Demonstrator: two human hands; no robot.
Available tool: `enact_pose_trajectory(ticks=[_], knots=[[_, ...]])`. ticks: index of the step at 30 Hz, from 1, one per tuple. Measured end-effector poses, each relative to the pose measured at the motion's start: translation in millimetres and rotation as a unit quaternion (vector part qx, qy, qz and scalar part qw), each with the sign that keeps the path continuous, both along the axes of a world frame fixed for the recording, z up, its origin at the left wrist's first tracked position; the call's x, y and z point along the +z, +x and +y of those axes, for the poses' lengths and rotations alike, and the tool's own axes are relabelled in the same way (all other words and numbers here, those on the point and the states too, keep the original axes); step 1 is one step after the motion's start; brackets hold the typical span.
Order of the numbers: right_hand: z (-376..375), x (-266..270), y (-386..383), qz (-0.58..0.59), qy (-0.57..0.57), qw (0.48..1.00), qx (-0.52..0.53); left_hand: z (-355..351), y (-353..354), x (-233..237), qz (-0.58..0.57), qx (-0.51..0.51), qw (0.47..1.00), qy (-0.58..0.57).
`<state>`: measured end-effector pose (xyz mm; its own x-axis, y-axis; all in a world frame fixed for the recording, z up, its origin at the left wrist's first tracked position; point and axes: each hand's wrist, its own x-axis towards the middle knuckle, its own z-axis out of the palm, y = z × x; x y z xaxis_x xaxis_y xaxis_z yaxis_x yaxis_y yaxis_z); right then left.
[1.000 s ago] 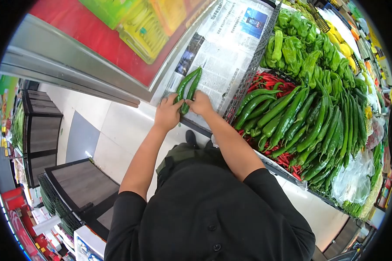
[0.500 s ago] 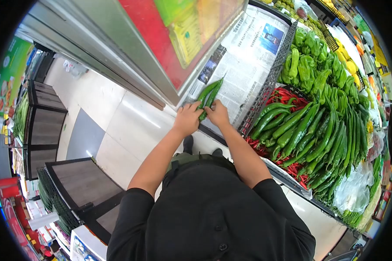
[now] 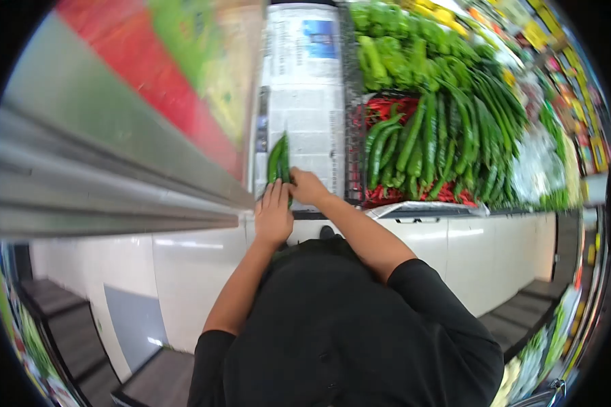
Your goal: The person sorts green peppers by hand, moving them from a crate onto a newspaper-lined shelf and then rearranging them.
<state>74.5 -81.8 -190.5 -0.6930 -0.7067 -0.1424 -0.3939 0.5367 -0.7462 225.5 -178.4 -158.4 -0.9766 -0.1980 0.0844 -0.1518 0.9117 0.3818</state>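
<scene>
Two long green chili peppers (image 3: 278,161) lie side by side on the newspaper (image 3: 312,129), tips pointing away from me. My left hand (image 3: 273,211) is closed over their near part, its fingers laid across them and covering much of the stem ends; its thumb is hidden. From the right side, my right hand (image 3: 307,186) presses curled fingers against the right-hand pepper, close to the left fingertips. Slight blur hides the exact finger contact.
A black crate wall (image 3: 354,136) divides the newspaper from a heap of long green peppers (image 3: 441,139) over red chilies (image 3: 387,107). Lighter green peppers (image 3: 400,57) lie behind. A metal-edged panel (image 3: 129,129) stands close on the left. Pale floor tiles (image 3: 197,271) lie below.
My view has turned, so the newspaper and crate now run straight ahead and the panel fills more of the left. Both hands stay at the two peppers, the left fingers now straighter over them.
</scene>
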Motion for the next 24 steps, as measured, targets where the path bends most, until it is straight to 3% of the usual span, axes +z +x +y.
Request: enact_pose_trajectory(ticks=[3, 6, 8, 10, 12, 13, 14, 15, 16, 18, 22, 24], knots=[[5, -19, 7, 0.036, 0.015, 0.999, -0.010, 2, -4, 9, -0.023, -0.029, 0.999, -0.007], [20, 25, 9, 0.003, 0.112, 0.992, 0.065, 1, -4, 13, -0.022, -0.073, 0.997, -0.021], [45, 58, 6, 0.031, 0.079, 0.995, 0.061, -3, -6, 9, -0.014, -0.113, 0.993, -0.041], [84, 126, -5, -0.080, -0.031, 0.996, 0.033, -6, -8, 8, -0.019, -0.133, 0.990, -0.053], [135, 202, -18, -0.015, -0.100, 0.994, -0.048, -7, -11, 8, -0.036, -0.140, 0.988, -0.055], [165, 224, -24, 0.118, -0.151, 0.976, -0.105, -6, -13, 12, -0.038, -0.143, 0.988, -0.042], [190, 254, -27, 0.089, -0.182, 0.951, -0.233, -5, -15, 10, -0.039, -0.146, 0.988, -0.041], [218, 269, -35, 0.196, -0.180, 0.904, -0.333, -6, -17, 6, -0.038, -0.148, 0.987, -0.041], [247, 266, -52, 0.223, -0.231, 0.846, -0.425, -7, -18, 4, -0.038, -0.148, 0.987, -0.040], [288, 275, -69, 0.317, -0.175, 0.780, -0.511, -5, -21, 10, -0.055, -0.138, 0.989, -0.025], [309, 248, -94, 0.337, -0.024, 0.830, -0.444, -2, -25, 14, -0.072, -0.101, 0.992, 0.021], [305, 226, -104, 0.445, 0.103, 0.807, -0.374, 0, -30, 10, -0.065, -0.086, 0.994, 0.028]])
